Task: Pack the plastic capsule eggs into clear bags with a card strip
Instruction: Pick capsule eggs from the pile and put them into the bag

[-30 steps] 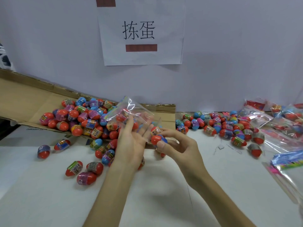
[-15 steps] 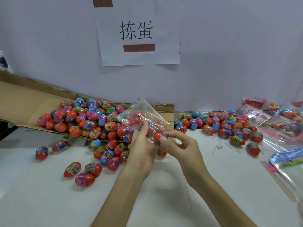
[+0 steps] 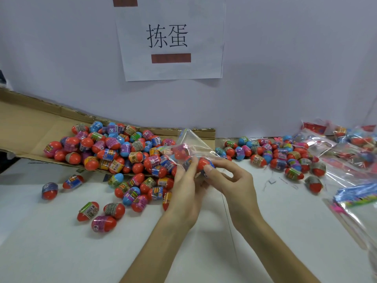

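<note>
As the egg reaches the bag: your hands have drawn together over the past second. The egg [image 3: 204, 162] that sat beside the opening now presses at it, and the clear bag [image 3: 191, 142] has swung up from a flattish sheet into a peak.
What it means: you look to be mid-insert, though whether the egg has passed the lip is not clear through the film.
Holding side: your left hand [image 3: 186, 193] has its fingers curled up round the bag's lower edge, pinching the plastic toward the egg.
Feeding side: your right hand [image 3: 234, 180] nips the egg between thumb and forefinger — the other fingers are loosely bent and hold nothing.
Where they are: egg and bag are both in the air above the white table [image 3: 61, 252], just in front of the heap of eggs [image 3: 114, 148] spilling off the cardboard [image 3: 30, 127].
Inside the bag: red shapes show through — already packed or only the heap behind, you cannot tell.
Still waiting: a second heap [image 3: 275, 155] lies to the right, with filled bags [image 3: 326, 144] beyond it and coloured strips [image 3: 357, 195] nearer; plenty looks left to pack.
</note>
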Motion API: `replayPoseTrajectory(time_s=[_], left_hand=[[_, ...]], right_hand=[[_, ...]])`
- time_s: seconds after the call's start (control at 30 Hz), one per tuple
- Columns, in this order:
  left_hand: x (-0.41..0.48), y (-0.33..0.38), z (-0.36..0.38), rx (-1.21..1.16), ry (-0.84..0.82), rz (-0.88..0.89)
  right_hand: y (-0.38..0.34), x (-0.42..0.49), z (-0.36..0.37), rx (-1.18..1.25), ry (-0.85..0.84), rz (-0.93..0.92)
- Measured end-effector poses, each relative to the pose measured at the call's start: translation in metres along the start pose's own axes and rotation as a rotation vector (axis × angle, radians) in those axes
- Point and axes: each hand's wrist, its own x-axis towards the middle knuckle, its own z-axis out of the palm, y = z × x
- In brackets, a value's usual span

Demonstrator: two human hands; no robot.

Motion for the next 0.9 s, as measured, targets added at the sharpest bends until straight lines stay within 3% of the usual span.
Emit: replayPoseTrajectory(time_s=[0.17, 0.33, 0.53, 0.73, 0.9], left_hand=[[0.002, -0.005, -0.003, 0.016, -0.024, 0.012], [0.005, -0.003, -0.006, -0.007, -0.005, 0.002], [0.008, -0.002, -0.01, 0.022, 0.019, -0.026], [0.009, 0.007, -0.011, -0.055, -0.006, -0.163], [0.011, 0.013, -0.013, -0.094, -0.003, -0.12]], right_hand=[[0.001, -0.004, 0.002, 0.032, 0.04, -0.007], [-0.001, -0.003, 0.002, 0.114, -0.035, 0.049], [-0.003, -0.005, 0.006, 0.027, -0.12, 0.044], [0.001, -0.004, 0.001, -0.279, 0.012, -0.186], [0.002, -0.003, -0.001, -0.371, 0.088, -0.278]])
